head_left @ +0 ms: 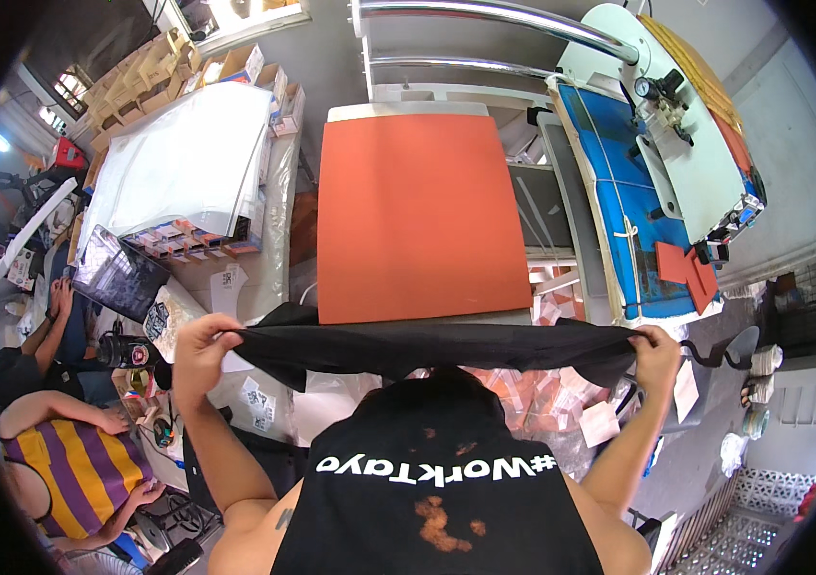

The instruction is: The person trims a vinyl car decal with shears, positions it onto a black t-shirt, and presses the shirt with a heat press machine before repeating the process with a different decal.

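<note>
Beside an orange board (422,220), left grip (202,353) and right grip (655,356) clench black cloth (523,345), lower edge partly hidden.

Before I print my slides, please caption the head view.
Left hand and right hand hold black cloth stretched before a flat orange rectangular pad.

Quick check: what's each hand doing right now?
Left hand: closed, holding the left end of the black cloth.
Right hand: closed, holding its right end.

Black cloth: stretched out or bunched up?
Stretched out sideways: the black cloth runs as a long band from the left hand to the right hand. Folded double? Cannot tell.
</note>
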The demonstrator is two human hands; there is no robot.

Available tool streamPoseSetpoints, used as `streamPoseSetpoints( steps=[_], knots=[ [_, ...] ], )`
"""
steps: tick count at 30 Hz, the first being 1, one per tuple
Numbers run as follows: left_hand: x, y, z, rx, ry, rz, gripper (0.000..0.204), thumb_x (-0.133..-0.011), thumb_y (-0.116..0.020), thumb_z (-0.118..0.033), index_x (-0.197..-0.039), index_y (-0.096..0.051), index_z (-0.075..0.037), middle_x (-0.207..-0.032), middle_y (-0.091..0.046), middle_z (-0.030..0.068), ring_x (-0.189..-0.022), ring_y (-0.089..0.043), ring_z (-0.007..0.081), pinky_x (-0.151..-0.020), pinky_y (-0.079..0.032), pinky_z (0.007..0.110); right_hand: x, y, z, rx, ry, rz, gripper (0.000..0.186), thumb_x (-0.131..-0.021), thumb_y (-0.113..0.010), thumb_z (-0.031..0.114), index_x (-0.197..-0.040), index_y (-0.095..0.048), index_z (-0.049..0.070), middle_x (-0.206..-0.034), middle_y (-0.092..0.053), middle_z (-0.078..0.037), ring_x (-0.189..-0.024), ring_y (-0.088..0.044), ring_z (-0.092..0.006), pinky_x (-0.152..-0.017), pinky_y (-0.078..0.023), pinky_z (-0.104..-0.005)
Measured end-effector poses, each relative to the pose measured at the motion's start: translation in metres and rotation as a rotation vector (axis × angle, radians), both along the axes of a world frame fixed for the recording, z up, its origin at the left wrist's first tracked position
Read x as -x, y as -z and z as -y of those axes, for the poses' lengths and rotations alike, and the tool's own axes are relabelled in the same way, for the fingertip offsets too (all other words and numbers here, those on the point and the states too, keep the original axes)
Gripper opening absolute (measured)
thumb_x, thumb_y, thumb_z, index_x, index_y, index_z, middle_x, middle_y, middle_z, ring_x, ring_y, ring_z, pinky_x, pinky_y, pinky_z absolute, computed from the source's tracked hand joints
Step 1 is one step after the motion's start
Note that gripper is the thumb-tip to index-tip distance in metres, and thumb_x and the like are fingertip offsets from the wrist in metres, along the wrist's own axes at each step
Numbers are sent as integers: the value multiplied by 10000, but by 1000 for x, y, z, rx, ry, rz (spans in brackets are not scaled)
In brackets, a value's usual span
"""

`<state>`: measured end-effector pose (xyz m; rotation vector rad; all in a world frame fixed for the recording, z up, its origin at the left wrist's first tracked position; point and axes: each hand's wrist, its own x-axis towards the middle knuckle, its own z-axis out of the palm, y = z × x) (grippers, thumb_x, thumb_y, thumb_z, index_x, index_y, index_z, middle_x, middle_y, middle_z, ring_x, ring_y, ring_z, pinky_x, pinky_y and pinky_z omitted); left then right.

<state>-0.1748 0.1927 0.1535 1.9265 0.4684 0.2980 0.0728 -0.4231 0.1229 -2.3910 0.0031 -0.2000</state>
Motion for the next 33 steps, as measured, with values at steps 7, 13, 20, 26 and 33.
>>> streamPoseSetpoints(
  steps=[7,13,20,26,33],
  knots=[
    [-50,-77,-111,-161,-155,360,258,-870,-738,-255,-899,-679,-6,-869,-601,-28,-793,-537,73,-740,-411,223,-105,-180,-19,66,-313,151,173,-899,-647,154,-909,-714,-6,-721,-555,18,-685,-481,-74,-602,-365,-253],
    [-236,-168,-153,-429,-38,159,272,-926,-675,-241,-1000,-710,18,-902,-681,2,-835,-590,88,-785,-449,239,-285,-221,-138,265,-337,323,291,-889,-665,275,-977,-730,5,-804,-703,-85,-759,-635,-177,-735,-482,-321],
    [-408,-43,-182,-1022,-371,-202,234,-854,-662,-254,-928,-766,-58,-1012,-719,184,-963,-688,345,-841,-543,436,-414,-103,-296,556,59,129,281,-847,-623,220,-1048,-752,73,-1102,-711,-207,-1058,-687,-352,-909,-540,-440],
    [-487,90,-184,-396,-573,-454,280,-852,-590,-206,-905,-732,29,-964,-727,231,-961,-715,339,-873,-549,406,-478,64,-314,397,56,-88,295,-875,-538,174,-1007,-691,-42,-866,-725,-219,-763,-731,-326,-722,-584,-405],
    [-509,145,-199,-559,-676,-233,280,-853,-671,-205,-1037,-724,0,-1042,-714,239,-1028,-688,362,-942,-518,409,-498,90,-350,363,121,1,342,-915,-574,235,-1131,-671,-11,-1139,-680,-258,-1087,-656,-419,-962,-522,-456]
  ],
)
